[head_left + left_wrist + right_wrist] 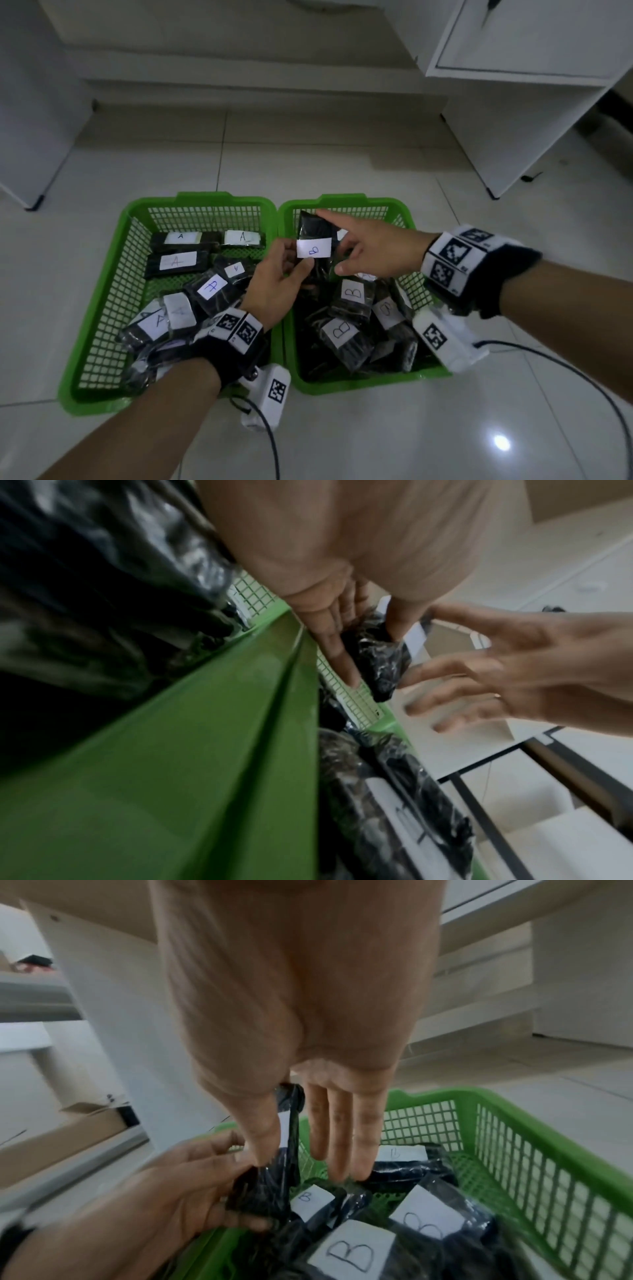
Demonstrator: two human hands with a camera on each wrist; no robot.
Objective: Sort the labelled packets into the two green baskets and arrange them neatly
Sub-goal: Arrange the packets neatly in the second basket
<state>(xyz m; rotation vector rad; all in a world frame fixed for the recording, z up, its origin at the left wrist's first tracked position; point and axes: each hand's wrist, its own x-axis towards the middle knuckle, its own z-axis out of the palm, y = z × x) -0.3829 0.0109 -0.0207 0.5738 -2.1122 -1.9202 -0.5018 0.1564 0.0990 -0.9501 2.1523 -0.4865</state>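
Two green baskets stand side by side on the floor. The left basket [202, 200] holds black packets labelled A [178, 262]. The right basket [346, 198] [496, 1096] holds packets labelled B [352, 293] [352, 1250]. My left hand [294, 260] [371, 658] pinches one black B packet [313, 228] [383, 669] [263, 1191] upright over the right basket's far left part, thumb on the front below the label. My right hand [337, 240] [298, 1167] touches the same packet with straight fingers, index along its top edge, thumb at its right side.
White furniture legs [34, 202] [493, 192] stand on the tiled floor behind the baskets at left and right. A black cable [582, 373] loops on the floor to the right of the right basket, and another [274, 442] runs near the front.
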